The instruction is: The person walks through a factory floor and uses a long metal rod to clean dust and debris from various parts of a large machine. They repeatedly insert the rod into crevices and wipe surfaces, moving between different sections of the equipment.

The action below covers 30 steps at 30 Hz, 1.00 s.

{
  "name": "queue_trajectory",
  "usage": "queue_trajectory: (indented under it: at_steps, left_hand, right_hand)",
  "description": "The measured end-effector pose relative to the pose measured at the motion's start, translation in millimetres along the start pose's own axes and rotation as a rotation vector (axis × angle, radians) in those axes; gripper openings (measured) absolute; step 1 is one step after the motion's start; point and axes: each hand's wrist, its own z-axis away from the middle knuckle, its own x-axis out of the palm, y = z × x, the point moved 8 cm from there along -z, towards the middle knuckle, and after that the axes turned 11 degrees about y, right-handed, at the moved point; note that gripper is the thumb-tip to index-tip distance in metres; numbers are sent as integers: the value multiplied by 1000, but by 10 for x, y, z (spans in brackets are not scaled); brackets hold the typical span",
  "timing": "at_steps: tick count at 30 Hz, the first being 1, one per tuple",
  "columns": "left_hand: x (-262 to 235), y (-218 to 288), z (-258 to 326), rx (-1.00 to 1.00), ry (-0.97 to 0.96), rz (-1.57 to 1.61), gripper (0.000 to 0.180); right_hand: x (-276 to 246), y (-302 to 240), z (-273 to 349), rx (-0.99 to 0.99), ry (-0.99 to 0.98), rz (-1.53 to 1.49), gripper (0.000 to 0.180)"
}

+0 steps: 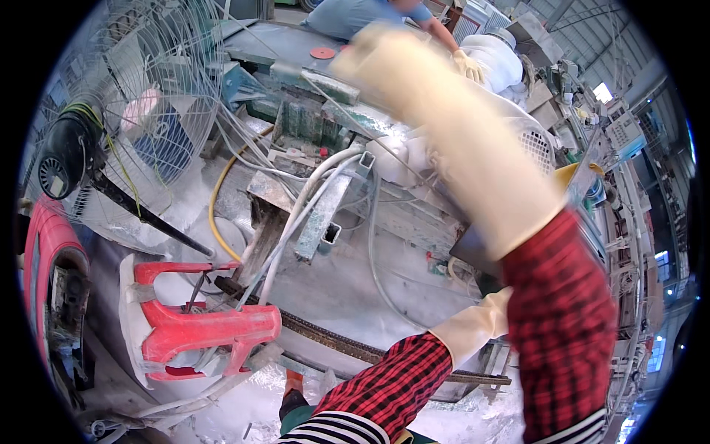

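My right hand (381,65), in a long cream rubber glove, reaches up and across the view toward the grey bench top (270,46). Motion smears it, so its fingers and anything in them cannot be made out. Below it, my left hand (481,323) wears a matching glove, low and right of centre. Its fingertips disappear behind my right sleeve, and what they touch is hidden. A flat red disc (322,53) lies on the bench beside my right hand. White rounded bundles (399,159) sit beneath my right forearm.
A large wire-caged fan (159,103) stands at left, above a red plastic chair-like frame (200,325). A yellow hose (214,196), pale pipes (314,181) and a dark chain-like strip (333,337) cross the workspace. Beyond, a co-worker's gloved hand (468,68) rests by a white bundle.
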Motion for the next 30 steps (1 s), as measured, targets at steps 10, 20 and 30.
queue_trajectory:
  at_steps: [10,20,30]
  left_hand:
    - [-1228,231,601,60,545,137,43]
    - [-1186,-174,3442,-1409,465,922,50]
    - [-787,312,1101,-1163,403,1246,55]
  right_hand:
    - [1632,-510,2543,-488,-296,176,11]
    - [739,525,4692,-685,103,7,10]
    - [105,1023,5135,-617,433,-33,17]
